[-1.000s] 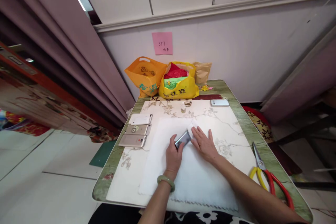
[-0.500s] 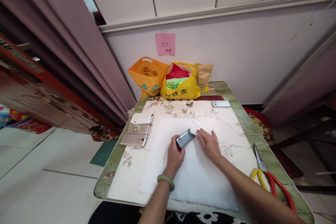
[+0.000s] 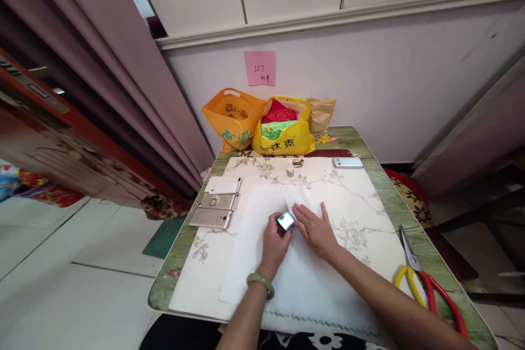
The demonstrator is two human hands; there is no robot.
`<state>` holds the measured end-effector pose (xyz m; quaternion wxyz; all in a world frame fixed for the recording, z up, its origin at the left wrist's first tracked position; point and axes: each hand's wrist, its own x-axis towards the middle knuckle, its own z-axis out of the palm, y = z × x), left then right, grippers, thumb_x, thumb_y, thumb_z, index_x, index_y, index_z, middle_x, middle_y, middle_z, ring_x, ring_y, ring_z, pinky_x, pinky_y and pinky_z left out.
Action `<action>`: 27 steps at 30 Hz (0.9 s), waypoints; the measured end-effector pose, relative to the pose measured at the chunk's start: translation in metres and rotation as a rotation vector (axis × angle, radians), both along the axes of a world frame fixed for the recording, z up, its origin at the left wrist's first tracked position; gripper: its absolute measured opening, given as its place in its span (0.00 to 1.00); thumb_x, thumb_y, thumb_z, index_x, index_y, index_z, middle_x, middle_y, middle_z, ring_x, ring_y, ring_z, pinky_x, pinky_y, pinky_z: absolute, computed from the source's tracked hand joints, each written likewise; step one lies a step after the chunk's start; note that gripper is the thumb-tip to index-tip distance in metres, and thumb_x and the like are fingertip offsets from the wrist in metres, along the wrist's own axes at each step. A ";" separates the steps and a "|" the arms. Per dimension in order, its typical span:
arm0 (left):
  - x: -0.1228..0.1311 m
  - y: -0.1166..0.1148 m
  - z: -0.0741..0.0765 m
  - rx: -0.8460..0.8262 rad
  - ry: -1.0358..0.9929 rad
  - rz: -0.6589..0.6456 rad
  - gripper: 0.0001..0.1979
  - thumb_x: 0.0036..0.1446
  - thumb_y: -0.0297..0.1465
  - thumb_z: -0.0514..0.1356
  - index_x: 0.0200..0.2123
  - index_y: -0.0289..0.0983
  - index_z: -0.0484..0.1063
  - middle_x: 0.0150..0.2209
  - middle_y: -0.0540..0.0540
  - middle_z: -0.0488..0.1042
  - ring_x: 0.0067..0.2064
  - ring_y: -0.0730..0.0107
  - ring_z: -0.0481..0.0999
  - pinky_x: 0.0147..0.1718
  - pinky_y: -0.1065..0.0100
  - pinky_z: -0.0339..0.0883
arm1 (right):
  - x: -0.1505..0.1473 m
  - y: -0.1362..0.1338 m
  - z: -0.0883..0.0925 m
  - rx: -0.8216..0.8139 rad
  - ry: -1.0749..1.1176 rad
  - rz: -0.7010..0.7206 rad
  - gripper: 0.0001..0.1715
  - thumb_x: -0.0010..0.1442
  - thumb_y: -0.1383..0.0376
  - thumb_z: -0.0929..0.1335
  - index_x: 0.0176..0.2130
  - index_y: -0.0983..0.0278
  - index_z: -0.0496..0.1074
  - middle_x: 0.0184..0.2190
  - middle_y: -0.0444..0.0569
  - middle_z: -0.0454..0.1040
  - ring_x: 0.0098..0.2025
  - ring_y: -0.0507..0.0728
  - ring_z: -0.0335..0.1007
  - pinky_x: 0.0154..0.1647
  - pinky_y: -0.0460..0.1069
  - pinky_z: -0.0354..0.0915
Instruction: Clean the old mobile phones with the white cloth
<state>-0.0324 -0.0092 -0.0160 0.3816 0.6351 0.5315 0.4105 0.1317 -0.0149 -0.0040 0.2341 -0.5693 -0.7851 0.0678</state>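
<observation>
A smartphone (image 3: 286, 221) with a shiny blue-grey back rests tilted over the white sheet, gripped at its near end by my left hand (image 3: 275, 240). Over its far part lies my right hand (image 3: 315, 231), pressing a small white cloth (image 3: 296, 197) on it with the fingers together and the thumb raised. Much of the phone is hidden under the cloth and fingers. To the left, three more phones lie in a column: a white one (image 3: 223, 185), a gold one with a ring holder (image 3: 219, 201) and a plain gold one (image 3: 210, 218).
A silver phone (image 3: 347, 163) lies at the far right, a small bottle (image 3: 290, 168) at the back middle. Large scissors (image 3: 413, 263) with red and yellow handles rest along the right edge. Orange (image 3: 233, 117) and yellow (image 3: 287, 142) bags and a brown packet (image 3: 322, 114) stand against the wall.
My right hand has slid down and left along the phone with the cloth, covering more of its back. My left hand keeps its grip in nearly the same place.
</observation>
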 end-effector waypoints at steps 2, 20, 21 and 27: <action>0.001 0.000 0.001 0.001 -0.016 -0.010 0.20 0.52 0.29 0.59 0.49 0.38 0.61 0.37 0.47 0.73 0.34 0.70 0.74 0.34 0.68 0.68 | 0.003 0.002 0.001 -0.010 -0.026 -0.091 0.25 0.70 0.57 0.54 0.63 0.57 0.58 0.60 0.52 0.64 0.62 0.64 0.58 0.62 0.74 0.30; 0.002 -0.003 0.012 0.072 0.019 0.043 0.17 0.52 0.38 0.62 0.44 0.37 0.66 0.34 0.49 0.70 0.30 0.73 0.70 0.31 0.69 0.67 | 0.038 0.022 -0.013 0.084 0.074 -0.103 0.18 0.66 0.59 0.59 0.49 0.56 0.72 0.46 0.48 0.77 0.49 0.58 0.73 0.64 0.67 0.37; 0.002 -0.003 0.011 0.106 0.056 0.063 0.15 0.52 0.38 0.63 0.41 0.37 0.68 0.34 0.49 0.70 0.30 0.72 0.69 0.32 0.69 0.67 | 0.040 0.023 -0.013 0.088 0.103 -0.134 0.17 0.66 0.58 0.59 0.46 0.56 0.74 0.44 0.48 0.78 0.46 0.58 0.74 0.64 0.66 0.39; 0.001 -0.003 0.005 0.209 0.232 0.104 0.13 0.61 0.38 0.54 0.30 0.38 0.72 0.29 0.48 0.67 0.31 0.70 0.68 0.32 0.69 0.63 | 0.042 0.027 -0.006 0.101 0.279 -0.283 0.18 0.64 0.54 0.60 0.41 0.60 0.73 0.39 0.48 0.79 0.41 0.58 0.75 0.61 0.63 0.50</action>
